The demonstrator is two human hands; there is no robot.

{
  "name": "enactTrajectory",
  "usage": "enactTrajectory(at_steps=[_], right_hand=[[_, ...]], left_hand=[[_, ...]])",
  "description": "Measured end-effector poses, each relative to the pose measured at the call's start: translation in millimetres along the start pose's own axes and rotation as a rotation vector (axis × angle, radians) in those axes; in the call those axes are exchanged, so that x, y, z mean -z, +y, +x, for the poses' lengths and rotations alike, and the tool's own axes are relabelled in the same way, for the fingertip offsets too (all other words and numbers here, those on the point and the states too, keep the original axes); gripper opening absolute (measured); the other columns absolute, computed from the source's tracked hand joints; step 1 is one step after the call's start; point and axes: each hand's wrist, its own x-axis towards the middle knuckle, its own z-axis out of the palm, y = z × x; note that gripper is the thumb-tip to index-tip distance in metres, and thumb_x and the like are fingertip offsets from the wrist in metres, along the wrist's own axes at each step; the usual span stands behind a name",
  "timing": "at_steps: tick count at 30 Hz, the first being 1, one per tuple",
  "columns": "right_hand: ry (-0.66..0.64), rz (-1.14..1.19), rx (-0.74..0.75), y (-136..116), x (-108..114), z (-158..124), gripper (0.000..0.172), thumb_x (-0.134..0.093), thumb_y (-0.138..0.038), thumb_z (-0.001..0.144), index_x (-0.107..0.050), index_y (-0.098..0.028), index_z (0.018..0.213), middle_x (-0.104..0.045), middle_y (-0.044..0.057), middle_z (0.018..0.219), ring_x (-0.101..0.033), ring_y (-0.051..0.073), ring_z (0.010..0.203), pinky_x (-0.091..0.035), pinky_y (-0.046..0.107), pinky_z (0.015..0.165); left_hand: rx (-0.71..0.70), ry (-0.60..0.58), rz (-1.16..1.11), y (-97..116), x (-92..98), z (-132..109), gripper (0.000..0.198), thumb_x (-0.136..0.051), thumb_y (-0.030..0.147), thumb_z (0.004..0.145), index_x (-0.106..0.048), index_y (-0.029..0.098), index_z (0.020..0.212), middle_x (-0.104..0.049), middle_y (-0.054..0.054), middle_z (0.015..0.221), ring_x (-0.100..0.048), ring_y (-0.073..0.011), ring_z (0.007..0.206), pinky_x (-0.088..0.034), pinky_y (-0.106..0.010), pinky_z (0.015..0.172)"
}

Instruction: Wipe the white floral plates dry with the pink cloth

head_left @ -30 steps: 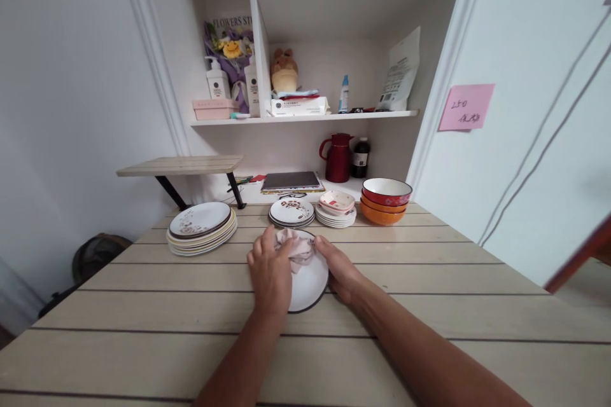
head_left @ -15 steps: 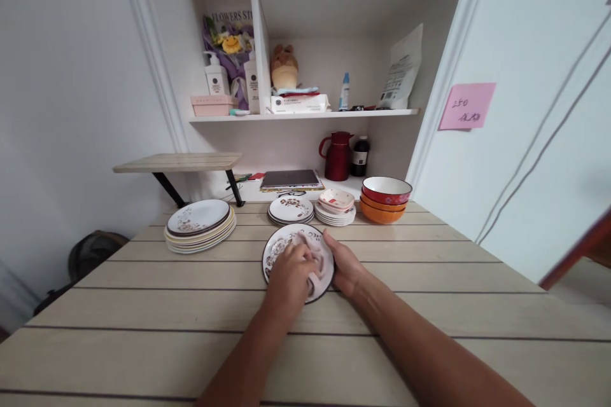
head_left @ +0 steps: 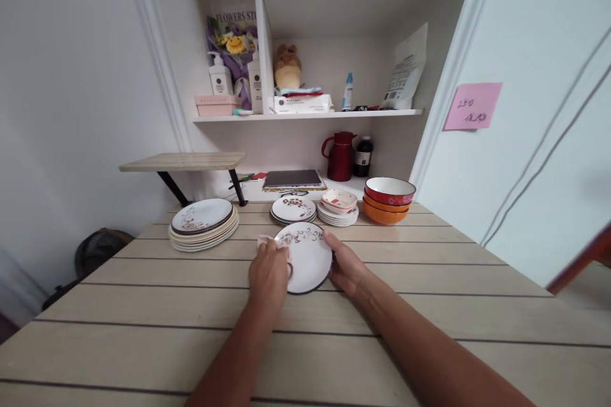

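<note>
A white plate with a dark rim and a brown flower pattern [head_left: 310, 257] lies flat on the wooden table [head_left: 429, 305] in front of me. My left hand [head_left: 268, 276] rests at the plate's left edge, fingers closed over a pale pink cloth [head_left: 267, 241] that peeks out beyond my knuckles. My right hand [head_left: 346, 265] holds the plate's right rim, thumb on top.
Behind the plate stand a stack of large plates [head_left: 203, 222] at the left, a small stack of flowered plates [head_left: 293, 209], a stack of little dishes [head_left: 338, 208] and stacked red and orange bowls [head_left: 389, 199]. White shelves [head_left: 310, 116] with bottles rise behind.
My left hand has swept the cloth from the plate's middle to its left edge, uncovering most of the plate face. The right hand has stayed on the right rim.
</note>
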Motion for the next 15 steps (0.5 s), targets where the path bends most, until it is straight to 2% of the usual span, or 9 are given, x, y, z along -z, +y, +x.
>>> enactTrajectory(at_steps=[4, 6, 8, 11, 15], right_hand=[[-0.086, 0.000, 0.060, -1, -2, -3, 0.029, -0.061, -0.038, 0.082, -0.058, -0.024, 0.107, -0.070, 0.005, 0.107, -0.065, 0.021, 0.092, -0.052, 0.035, 0.079], [-0.113, -0.003, 0.078, -1, -3, -5, 0.026, -0.063, -0.035, 0.081, -0.058, -0.024, 0.104, -0.071, 0.004, 0.100, -0.065, 0.020, 0.088, -0.051, 0.033, 0.077], [-0.104, -0.009, 0.074, -2, -5, -6, 0.022, -0.064, -0.034, 0.080, -0.058, -0.023, 0.098, -0.071, 0.002, 0.089, -0.065, 0.018, 0.080, -0.050, 0.031, 0.074], [-0.112, -0.012, 0.076, -2, -7, -8, 0.016, -0.066, -0.033, 0.080, -0.058, -0.022, 0.088, -0.066, -0.002, 0.073, -0.061, 0.015, 0.068, -0.048, 0.026, 0.065], [-0.141, -0.031, 0.097, -1, -8, -8, 0.017, -0.068, -0.032, 0.078, -0.058, -0.021, 0.085, -0.064, -0.003, 0.071, -0.059, 0.013, 0.066, -0.046, 0.024, 0.063]], left_hand=[[-0.238, 0.038, -0.079, 16, -10.9, -5, 0.027, -0.041, 0.007, 0.085, -0.062, 0.021, 0.096, -0.058, -0.008, 0.101, -0.050, -0.0224, 0.097, -0.042, -0.035, 0.080], [-0.403, 0.040, -0.097, 27, -16.7, -9, 0.025, -0.044, 0.011, 0.086, -0.061, 0.022, 0.100, -0.057, -0.007, 0.101, -0.049, -0.0220, 0.097, -0.041, -0.036, 0.083], [-0.498, 0.033, -0.124, 36, -20.7, -13, 0.025, -0.046, 0.010, 0.083, -0.060, 0.022, 0.101, -0.057, -0.006, 0.101, -0.049, -0.0224, 0.097, -0.041, -0.037, 0.085], [-0.530, 0.025, -0.176, 41, -21.2, -15, 0.025, -0.045, 0.011, 0.083, -0.059, 0.020, 0.102, -0.057, -0.007, 0.102, -0.048, -0.0224, 0.096, -0.042, -0.038, 0.086], [-0.494, 0.031, -0.281, 35, -17.7, -11, 0.026, -0.041, 0.009, 0.084, -0.060, 0.020, 0.098, -0.058, -0.006, 0.103, -0.049, -0.0208, 0.097, -0.043, -0.036, 0.087]])
